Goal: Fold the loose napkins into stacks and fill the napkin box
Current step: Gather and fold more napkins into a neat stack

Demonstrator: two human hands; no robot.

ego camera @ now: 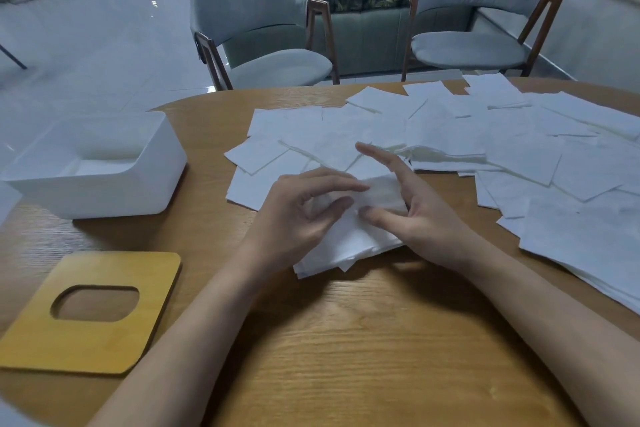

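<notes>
Two hands work one napkin [382,191] atop a small stack [346,251] near the middle of the surface [346,340]. The left hand [298,215] pinches its folded edge between curled fingers and thumb. The right hand [419,215] keeps its fingers straight and spread, thumb resting on the paper. If the pinch pulls sideways, the thin paper could crease crooked or drag the stack askew. The box [104,184] stands open, well apart at left.

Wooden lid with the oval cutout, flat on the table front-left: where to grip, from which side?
From above. The wooden lid is thin and lies flat on the table, so its outer edges offer little to pinch. Likely best grip: the oval cutout's rim, a fingertip hooked into the hole to tilt it up, thumb on top.
</notes>
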